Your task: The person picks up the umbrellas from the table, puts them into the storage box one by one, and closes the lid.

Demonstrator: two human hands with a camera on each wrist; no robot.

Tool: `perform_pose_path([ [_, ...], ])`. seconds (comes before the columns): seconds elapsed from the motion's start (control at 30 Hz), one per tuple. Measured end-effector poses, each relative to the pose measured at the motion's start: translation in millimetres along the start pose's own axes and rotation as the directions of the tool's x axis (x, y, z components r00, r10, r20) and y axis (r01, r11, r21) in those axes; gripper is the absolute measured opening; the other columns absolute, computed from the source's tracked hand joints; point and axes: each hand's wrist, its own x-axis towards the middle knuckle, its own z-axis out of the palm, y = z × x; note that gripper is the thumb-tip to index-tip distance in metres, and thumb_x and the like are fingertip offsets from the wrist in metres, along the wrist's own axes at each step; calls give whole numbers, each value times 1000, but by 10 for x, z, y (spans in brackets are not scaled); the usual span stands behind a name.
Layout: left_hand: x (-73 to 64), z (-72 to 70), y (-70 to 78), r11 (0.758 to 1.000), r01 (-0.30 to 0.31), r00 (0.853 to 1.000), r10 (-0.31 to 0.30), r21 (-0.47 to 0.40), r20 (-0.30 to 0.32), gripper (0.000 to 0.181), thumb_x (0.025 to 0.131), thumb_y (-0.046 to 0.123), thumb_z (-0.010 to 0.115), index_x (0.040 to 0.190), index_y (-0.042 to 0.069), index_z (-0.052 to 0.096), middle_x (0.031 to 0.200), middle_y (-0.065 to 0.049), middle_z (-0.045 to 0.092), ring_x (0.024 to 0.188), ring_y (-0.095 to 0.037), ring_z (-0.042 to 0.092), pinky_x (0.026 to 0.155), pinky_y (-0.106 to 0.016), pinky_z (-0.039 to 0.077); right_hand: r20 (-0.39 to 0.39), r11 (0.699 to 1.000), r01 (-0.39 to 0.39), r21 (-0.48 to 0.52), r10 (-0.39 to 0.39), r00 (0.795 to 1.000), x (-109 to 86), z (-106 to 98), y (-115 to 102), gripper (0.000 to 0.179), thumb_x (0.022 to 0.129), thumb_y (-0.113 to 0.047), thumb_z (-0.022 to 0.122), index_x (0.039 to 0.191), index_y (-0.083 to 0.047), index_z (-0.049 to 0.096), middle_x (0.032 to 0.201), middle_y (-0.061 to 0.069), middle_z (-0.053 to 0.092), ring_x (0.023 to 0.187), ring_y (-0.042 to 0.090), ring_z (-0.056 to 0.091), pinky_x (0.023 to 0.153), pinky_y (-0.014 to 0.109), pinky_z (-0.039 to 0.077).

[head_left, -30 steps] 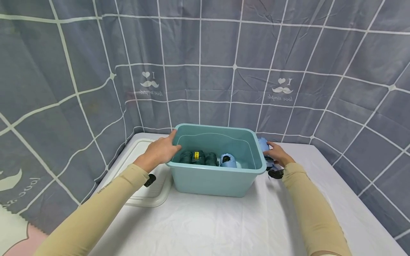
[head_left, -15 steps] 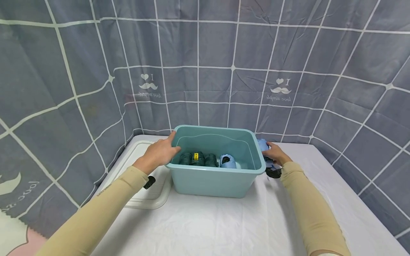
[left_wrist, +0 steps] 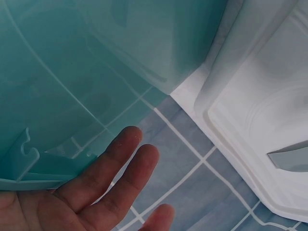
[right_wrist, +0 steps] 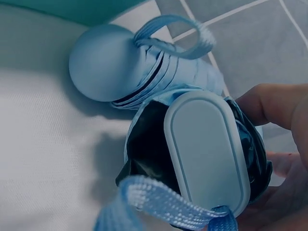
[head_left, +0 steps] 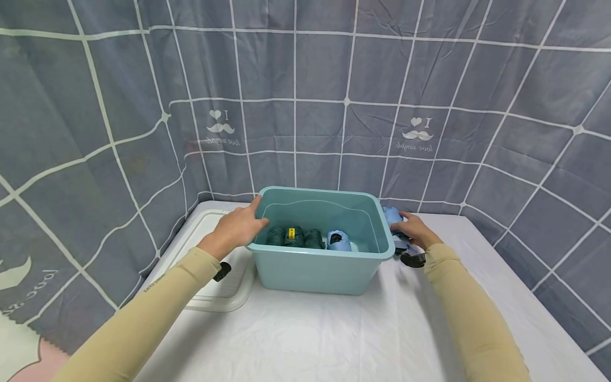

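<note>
My left hand (head_left: 237, 232) rests at the left rim of a teal plastic bin (head_left: 310, 269), thumb over the inside. Its fingers (left_wrist: 108, 163) extend loosely along the outer wall in the left wrist view. My right hand (head_left: 414, 230), right of the bin, grips a light-blue folded umbrella (right_wrist: 207, 149) with a flat oval handle end, a woven strap and dark inner cloth. Beside it a second light-blue folded umbrella (right_wrist: 108, 62), with a round end cap and strap, lies on the table. Inside the bin are several dark-green rolled bundles (head_left: 294, 237) and one light-blue roll (head_left: 339, 241).
A whitish plastic lid (head_left: 234, 289) lies flat on the table left of the bin, partly under my left arm. The white-covered table (head_left: 315, 339) meets a grey gridded curtain (head_left: 320, 127) at the back and sides.
My right hand has shifted slightly right over the last half second, still at the umbrella. The left hand and the bin keep their places.
</note>
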Motion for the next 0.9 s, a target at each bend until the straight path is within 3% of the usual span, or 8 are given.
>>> perform_pose_path([
  [0.33,11,-15,-13,1000,-3,1000,3,3,-2,80,101,46,42,164,13,5,78,-11,64,68,-28,61,57,-39,44,-26,999,29,32,-28,999,-119,-81,-113,88,92,-19,60,163,-11,9,159,32,21,131,40,42,104,55,44],
  [0.57,12,-5,-5,1000,-5,1000,5,15,-6,80,101,46,42,164,12,7,81,-10,65,73,-28,62,60,-40,46,-34,994,70,88,-67,997,-213,-136,-177,88,93,-17,60,164,-11,8,157,34,25,122,36,48,83,37,52],
  [0.77,15,3,-10,1000,-5,1000,5,12,-4,80,101,46,43,164,12,7,79,-11,65,72,-28,63,60,-40,47,-80,990,98,105,-90,993,-309,-197,-294,87,94,-18,60,164,-12,8,161,33,17,131,38,41,94,43,49],
  [0.9,13,7,-14,1000,-8,1000,8,15,-8,80,101,46,43,164,11,8,101,-20,70,82,-31,66,64,-43,49,-101,987,99,124,-86,991,-382,-231,-383,86,96,-20,59,164,-14,7,162,31,16,135,38,39,100,46,46],
])
